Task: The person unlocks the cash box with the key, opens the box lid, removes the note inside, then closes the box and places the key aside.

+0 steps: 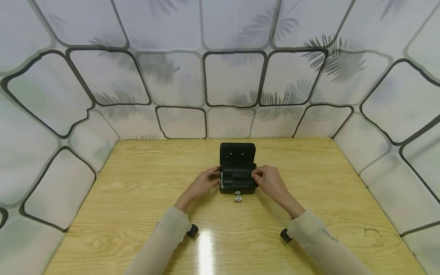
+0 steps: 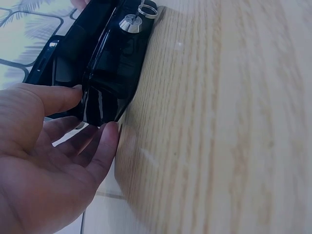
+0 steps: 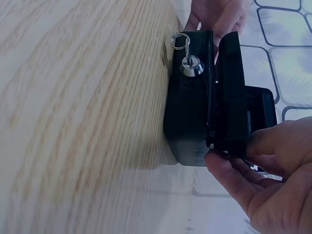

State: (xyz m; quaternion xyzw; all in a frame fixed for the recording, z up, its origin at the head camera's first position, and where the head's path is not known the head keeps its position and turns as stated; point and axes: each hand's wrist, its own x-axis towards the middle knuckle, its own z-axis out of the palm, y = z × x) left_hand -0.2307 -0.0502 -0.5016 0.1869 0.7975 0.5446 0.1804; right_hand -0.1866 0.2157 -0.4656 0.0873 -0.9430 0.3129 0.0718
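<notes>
While the small black cash box [image 1: 238, 179] is sitting near the middle of the wooden table [image 1: 137, 198] with its lid [image 1: 238, 153] standing open behind it, both hands are working at its sides. The left hand [image 1: 203, 183] is touching the box's left wall with straight, relaxed fingers [image 2: 97, 146]. The right hand [image 1: 269, 180] is pinching the black inner tray [image 3: 234, 92] at the box's right edge, lifting it slightly. A key [image 3: 187, 61] on a ring is sticking out of the box's front lock.
</notes>
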